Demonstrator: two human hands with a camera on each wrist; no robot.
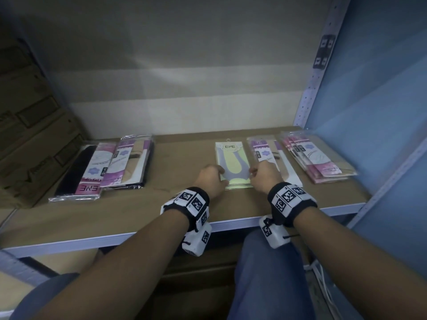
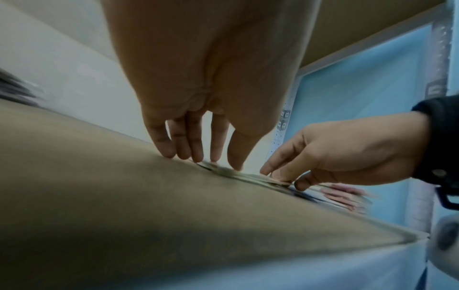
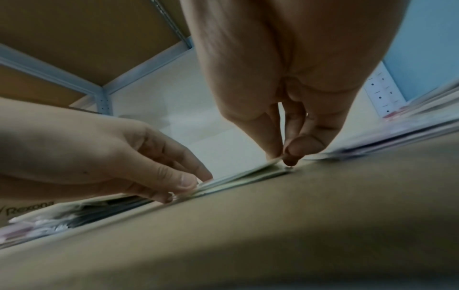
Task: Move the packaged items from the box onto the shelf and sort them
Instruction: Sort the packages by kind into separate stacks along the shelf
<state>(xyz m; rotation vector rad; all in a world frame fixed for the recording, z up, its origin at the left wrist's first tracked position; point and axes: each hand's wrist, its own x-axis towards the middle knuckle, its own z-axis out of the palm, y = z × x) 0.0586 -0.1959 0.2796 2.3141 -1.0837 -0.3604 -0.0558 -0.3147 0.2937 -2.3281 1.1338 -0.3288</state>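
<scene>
A flat yellow-green pack [image 1: 233, 162] marked ENE lies near the middle of the brown shelf board [image 1: 180, 204]. My left hand [image 1: 220, 173] is at its near left edge and my right hand [image 1: 251, 173] at its near right edge. In the right wrist view my right hand [image 3: 282, 159] pinches a corner of the pack [image 3: 248, 173] between thumb and forefinger, lifting it slightly. My left hand [image 3: 186, 188] pinches the opposite edge. In the left wrist view my left hand [image 2: 216, 162] points down onto the blurred pack [image 2: 223, 170].
A black-and-pink pack [image 1: 78, 174] and a purple stack [image 1: 129, 162] lie at the left. A purple pack [image 1: 270, 155] and a pink stack [image 1: 314, 160] lie to the right. Cardboard boxes [image 1: 27, 135] stand far left. A perforated upright [image 1: 312, 88] bounds the right side.
</scene>
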